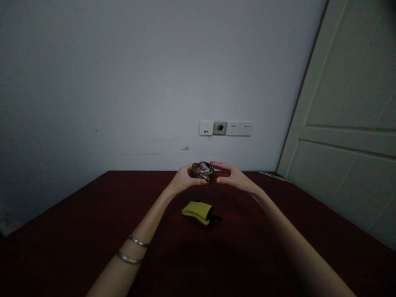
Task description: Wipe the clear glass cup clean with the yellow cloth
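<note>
- The left hand (185, 179) is on the left side of the picture and is partly closed. Its fingers curve around the shiny object (202, 172) and it seems to have hold of it from the left and from below.
- The right hand (232, 175) is half open, with the fingers bent and pointing toward the same object. Its fingertips come to the object's right edge, but I cannot tell if they really touch it or stay just beside it.
- The shiny object is between the two hands, in the air above the far part of the table. It is small and has many flat faces, with brown and silver reflections. Its material is hard to tell: it may be glass or metal.
- Two bracelets (133, 247) sit on the left forearm, close to each other, and both are thin and silver in colour.
- A yellow pouch (197, 212) lies on the table, below the hands and not touching them. A black part (215, 217) comes out from its right end.
- The table (62, 206) is dark red and has a smooth top. Its far edge meets the wall (93, 82).
- A white socket panel (225, 128) is fixed on the wall, above the hands.
- A pale strip (272, 175) lies in the far right corner of the table, next to the door (340, 123) — too small to say what it is.
</note>
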`<state>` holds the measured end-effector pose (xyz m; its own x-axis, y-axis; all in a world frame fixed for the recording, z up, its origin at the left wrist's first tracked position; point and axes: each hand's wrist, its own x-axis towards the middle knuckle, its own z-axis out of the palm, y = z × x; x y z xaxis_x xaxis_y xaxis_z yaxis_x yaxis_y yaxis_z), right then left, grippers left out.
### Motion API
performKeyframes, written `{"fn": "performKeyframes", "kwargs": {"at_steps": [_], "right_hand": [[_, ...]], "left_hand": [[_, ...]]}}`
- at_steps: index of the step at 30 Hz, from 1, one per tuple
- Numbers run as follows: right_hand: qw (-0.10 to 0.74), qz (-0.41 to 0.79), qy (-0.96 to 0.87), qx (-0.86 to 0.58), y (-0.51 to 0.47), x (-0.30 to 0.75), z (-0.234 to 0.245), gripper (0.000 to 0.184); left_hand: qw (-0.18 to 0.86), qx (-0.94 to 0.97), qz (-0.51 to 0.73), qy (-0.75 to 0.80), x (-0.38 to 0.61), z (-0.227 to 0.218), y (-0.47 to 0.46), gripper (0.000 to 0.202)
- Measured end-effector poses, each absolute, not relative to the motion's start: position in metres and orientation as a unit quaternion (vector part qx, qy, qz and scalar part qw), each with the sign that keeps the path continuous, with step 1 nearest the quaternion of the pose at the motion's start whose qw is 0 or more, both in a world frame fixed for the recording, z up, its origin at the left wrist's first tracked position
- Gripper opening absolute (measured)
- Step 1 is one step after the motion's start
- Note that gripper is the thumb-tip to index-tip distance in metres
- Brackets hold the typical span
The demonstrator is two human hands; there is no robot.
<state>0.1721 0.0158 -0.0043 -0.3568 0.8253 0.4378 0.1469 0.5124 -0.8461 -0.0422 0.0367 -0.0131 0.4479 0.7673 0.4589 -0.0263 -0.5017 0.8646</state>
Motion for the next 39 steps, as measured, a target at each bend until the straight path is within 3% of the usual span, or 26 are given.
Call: {"fn": "performKeyframes", "kwargs": {"at_steps": [4,13,19,24,33,39], "right_hand": [[0.423,0.403,-0.754,-0.299,0.013,0.168,-0.003,0.069],[0.415,0.335,-0.769,-0.353,0.001,0.178,-0.005,0.061],[0.439,0.222,-0.783,-0.381,-0.006,0.2,-0.009,0.063],[0.439,0.229,-0.78,-0.383,-0.014,0.235,-0.017,0.065],[0.467,0.207,-0.743,-0.434,-0.018,0.326,-0.045,0.07],[0.457,0.188,-0.722,-0.485,-0.029,0.379,-0.068,0.073]], "left_hand": [[0.417,0.739,0.469,0.247,-0.038,-0.018,0.037,0.065],[0.418,0.762,0.436,0.234,-0.025,-0.032,0.043,0.069],[0.432,0.801,0.357,0.211,-0.01,-0.026,0.029,0.096],[0.428,0.841,0.274,0.184,0.016,-0.015,0.023,0.073],[0.205,0.882,0.36,0.223,0.102,-0.028,0.029,0.063],[0.196,0.889,0.343,0.232,0.153,-0.048,0.03,0.06]]}}
